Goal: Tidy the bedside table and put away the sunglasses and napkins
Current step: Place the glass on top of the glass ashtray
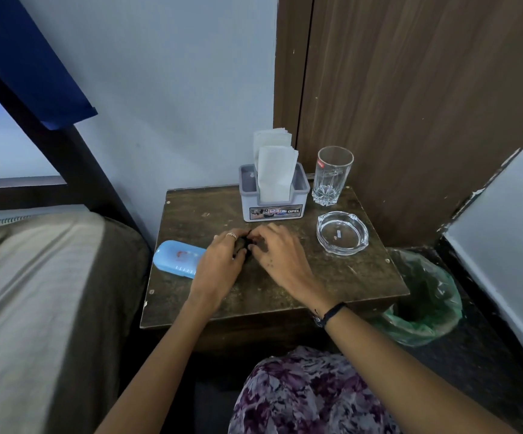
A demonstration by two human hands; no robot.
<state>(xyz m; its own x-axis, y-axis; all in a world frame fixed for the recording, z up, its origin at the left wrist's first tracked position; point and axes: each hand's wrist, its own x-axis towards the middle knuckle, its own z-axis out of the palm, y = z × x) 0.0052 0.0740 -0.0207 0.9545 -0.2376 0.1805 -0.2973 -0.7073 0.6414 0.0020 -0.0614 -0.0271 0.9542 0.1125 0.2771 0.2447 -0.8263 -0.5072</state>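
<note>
The sunglasses lie near the middle of the table, mostly hidden: only a few dark bits show between the two hands. The left hand covers them from the left, fingers curled onto the dark frame, a ring on one finger. The right hand meets it from the right, its fingertips bent down onto the same dark frame; how firmly either hand grips cannot be told. A black band sits on the right wrist.

Touching the left hand, at the table's left edge, lies a light blue case, closed. At the back edge stands a grey holder with white napkins upright in it. Just beside it, at the back right corner, stands an upright drinking glass, and in front of that a glass ashtray near the right edge.

Beyond the right edge, on the floor, is a bin with a green liner. A bed lies along the left side.
</note>
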